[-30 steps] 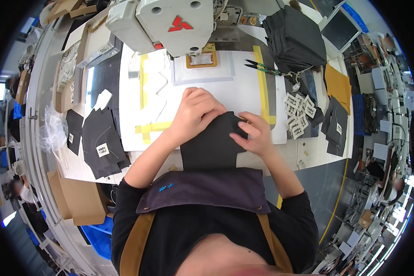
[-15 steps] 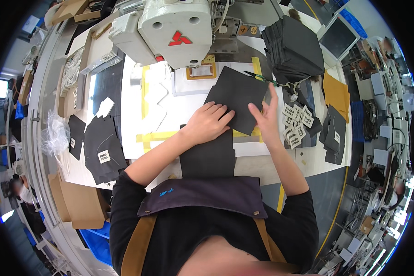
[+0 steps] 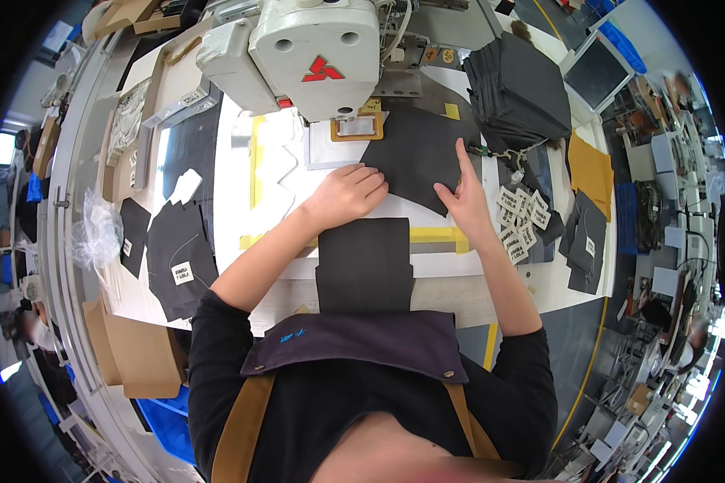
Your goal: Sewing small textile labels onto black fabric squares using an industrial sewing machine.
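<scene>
A flat black panel (image 3: 419, 153) lies on the white work surface, just right of the orange frame (image 3: 357, 126) under the white sewing machine head (image 3: 314, 56). My left hand (image 3: 348, 193) is at the panel's near left edge, fingers drawn together and curled onto it. Along the right edge rests my right hand (image 3: 466, 200), its index finger stretched away from me and the thumb apart. A second black panel (image 3: 364, 266) lies at the table's front, reaching my apron. Green-handled snips (image 3: 479, 150) show partly beside my right index finger.
Small printed pale labels (image 3: 524, 217) lie right of my right hand, below a thick stack of black pieces (image 3: 517, 84). Labelled black pieces (image 3: 181, 249) sit at left near a clear plastic bag (image 3: 97, 233). An open cardboard box (image 3: 141, 354) is below the table's left edge.
The held panel has turned and slid away from me, toward the machine. My left hand has shifted slightly left, its fingers closer together. More of the near panel now shows.
</scene>
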Available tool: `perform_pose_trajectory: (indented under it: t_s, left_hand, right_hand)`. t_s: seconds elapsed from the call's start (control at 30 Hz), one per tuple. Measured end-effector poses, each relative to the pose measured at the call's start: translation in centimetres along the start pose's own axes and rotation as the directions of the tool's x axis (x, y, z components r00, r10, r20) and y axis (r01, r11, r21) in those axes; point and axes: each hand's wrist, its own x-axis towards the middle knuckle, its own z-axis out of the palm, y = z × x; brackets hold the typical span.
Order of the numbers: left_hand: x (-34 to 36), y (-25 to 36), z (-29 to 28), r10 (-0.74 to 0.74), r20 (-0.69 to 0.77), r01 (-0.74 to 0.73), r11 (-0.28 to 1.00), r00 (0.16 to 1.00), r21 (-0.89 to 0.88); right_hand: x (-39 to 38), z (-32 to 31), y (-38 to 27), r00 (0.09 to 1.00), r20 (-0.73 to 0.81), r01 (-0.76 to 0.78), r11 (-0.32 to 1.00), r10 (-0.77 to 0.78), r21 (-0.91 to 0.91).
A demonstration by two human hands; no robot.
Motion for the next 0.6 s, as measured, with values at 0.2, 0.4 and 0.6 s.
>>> perform_pose_trajectory:
  t_s: [0.2, 0.4, 0.6]
  left_hand:
    - [-0.7, -1.6, 0.4, 0.004, 0.020, -0.005, 0.999, 1.000, 0.044]
    - [-1.1, -2.9, -0.3, 0.020, 0.125, -0.029, 0.997, 0.992, 0.072]
    - [-3.2, -4.2, -1.4, -0.072, 0.104, 0.058, 0.990, 0.992, 0.129]
  right_hand:
    - [2.6, 0.4, 0.2, 1.000, 0.015, -0.013, 1.000, 0.013, -0.008]
    - [5.5, 3.6, 0.6, 0.971, -0.171, 0.205, 0.953, -0.168, 0.223]
    - [4.8, 4.0, -0.4, 0.898, 0.076, 0.439, 0.895, -0.433, -0.077]
